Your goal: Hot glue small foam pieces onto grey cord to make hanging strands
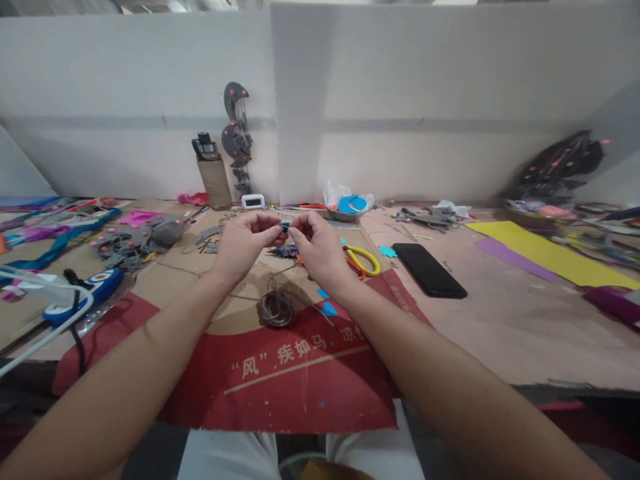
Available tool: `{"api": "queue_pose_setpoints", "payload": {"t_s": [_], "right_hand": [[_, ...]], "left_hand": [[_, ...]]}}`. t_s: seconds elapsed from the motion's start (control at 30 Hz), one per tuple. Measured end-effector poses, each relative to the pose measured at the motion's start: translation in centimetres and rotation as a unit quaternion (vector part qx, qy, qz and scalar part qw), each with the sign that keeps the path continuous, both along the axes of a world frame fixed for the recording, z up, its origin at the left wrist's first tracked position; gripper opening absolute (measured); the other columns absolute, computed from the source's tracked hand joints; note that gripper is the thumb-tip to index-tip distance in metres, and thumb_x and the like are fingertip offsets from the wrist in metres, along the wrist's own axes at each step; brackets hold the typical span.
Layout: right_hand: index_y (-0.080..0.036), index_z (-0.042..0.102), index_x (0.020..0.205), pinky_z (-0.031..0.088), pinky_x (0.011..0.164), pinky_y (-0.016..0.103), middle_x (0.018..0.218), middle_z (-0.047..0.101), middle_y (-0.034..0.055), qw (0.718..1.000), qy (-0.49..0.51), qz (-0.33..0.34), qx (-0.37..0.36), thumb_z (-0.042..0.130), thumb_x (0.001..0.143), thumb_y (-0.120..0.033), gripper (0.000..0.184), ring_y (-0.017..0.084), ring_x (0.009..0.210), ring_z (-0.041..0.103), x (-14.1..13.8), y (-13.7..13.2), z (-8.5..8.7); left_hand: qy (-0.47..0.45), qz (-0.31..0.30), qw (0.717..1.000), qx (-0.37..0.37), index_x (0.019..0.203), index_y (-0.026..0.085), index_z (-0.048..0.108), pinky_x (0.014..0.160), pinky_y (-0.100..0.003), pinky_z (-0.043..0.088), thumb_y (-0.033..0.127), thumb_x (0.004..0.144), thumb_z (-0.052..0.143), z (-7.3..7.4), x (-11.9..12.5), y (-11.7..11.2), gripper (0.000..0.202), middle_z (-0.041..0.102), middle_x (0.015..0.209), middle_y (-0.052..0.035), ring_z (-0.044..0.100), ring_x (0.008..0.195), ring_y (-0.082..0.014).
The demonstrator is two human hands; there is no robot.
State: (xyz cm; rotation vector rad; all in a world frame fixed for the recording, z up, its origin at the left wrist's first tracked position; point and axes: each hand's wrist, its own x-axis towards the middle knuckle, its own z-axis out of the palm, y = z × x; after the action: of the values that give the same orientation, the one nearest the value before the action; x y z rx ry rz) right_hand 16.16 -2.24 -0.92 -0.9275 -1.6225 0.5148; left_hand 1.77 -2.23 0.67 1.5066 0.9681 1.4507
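Just behind one coil of brown cord [276,309], the left hand [243,241] and the right hand [320,250] are meeting. Each is pinching one small blue piece [285,226], thumb and fingertips closed tight on it. Under the coil, one red-printed cardboard sheet [300,387] is showing “风”疾如马. Right of the coil, one pair of yellow-handled scissors [363,260] and one black phone [429,269] are lying, with bare tabletop [500,320] stretching beyond.

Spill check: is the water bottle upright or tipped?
Upright: the bottle stands on its base by the back wall, black lid on top.
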Motion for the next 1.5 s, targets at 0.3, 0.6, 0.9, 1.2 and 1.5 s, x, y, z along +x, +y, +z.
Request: {"api": "queue_pose_setpoints", "payload": {"t_s": [0.3,0.6,0.9,1.2,1.5], "right_hand": [[-0.019,0.051,0.081,0.039,0.073,0.031,0.080,0.056,0.0031,0.998,-0.020,-0.045,0.024,0.049,0.085,-0.027,0.009,0.016,0.075,0.051,0.31,-0.01,-0.24],[-0.018,0.051,0.082,0.039,0.071,0.029,0.079,0.056,0.0018,0.998,-0.020,-0.046,0.031,0.050,0.085,-0.025,0.007,0.014,0.073,0.051,0.46,-0.16,-0.27],[-0.018,0.053,0.083,0.041,0.073,0.030,0.082,0.059,0.0035,0.998,-0.016,-0.045,0.033,0.049,0.085,-0.025,0.008,0.015,0.076,0.053,0.52,-0.06,-0.38],[-0.018,0.058,0.084,0.041,0.073,0.030,0.083,0.061,0.0036,0.998,-0.016,-0.039,0.036,0.050,0.084,-0.026,0.011,0.015,0.076,0.052,0.57,-0.04,-0.35],[-0.018,0.054,0.074,0.037,0.062,0.025,0.068,0.052,-0.0017,1.000,0.006,-0.005,-0.020,0.050,0.081,-0.028,0.012,0.011,0.063,0.045,0.40,0.07,-0.26]], "left_hand": [[0.009,-0.032,0.999,-0.026,0.082,0.012,0.072,0.069,-0.032,0.057,0.034,0.062,0.079,-0.27,-0.14,0.15,0.030,0.071,0.074,-0.0082,0.067,0.064,-0.0160],[0.005,-0.041,0.998,-0.040,0.081,0.011,0.069,0.070,-0.030,0.057,0.032,0.064,0.078,-0.24,-0.14,0.05,0.029,0.070,0.072,-0.0060,0.067,0.064,-0.0144],[0.003,-0.049,0.998,-0.036,0.081,0.011,0.068,0.070,-0.030,0.056,0.029,0.066,0.076,-0.19,-0.13,-0.06,0.025,0.070,0.073,-0.0052,0.067,0.065,-0.0140],[-0.008,-0.050,0.998,-0.044,0.078,0.012,0.067,0.068,-0.030,0.056,0.027,0.065,0.075,0.01,-0.05,-0.21,0.022,0.069,0.069,-0.0038,0.066,0.062,-0.0139],[-0.016,-0.075,0.996,-0.048,0.076,0.012,0.065,0.066,-0.030,0.055,0.024,0.067,0.073,-0.39,-0.30,0.20,0.017,0.068,0.068,-0.0036,0.065,0.061,-0.0139]]}}
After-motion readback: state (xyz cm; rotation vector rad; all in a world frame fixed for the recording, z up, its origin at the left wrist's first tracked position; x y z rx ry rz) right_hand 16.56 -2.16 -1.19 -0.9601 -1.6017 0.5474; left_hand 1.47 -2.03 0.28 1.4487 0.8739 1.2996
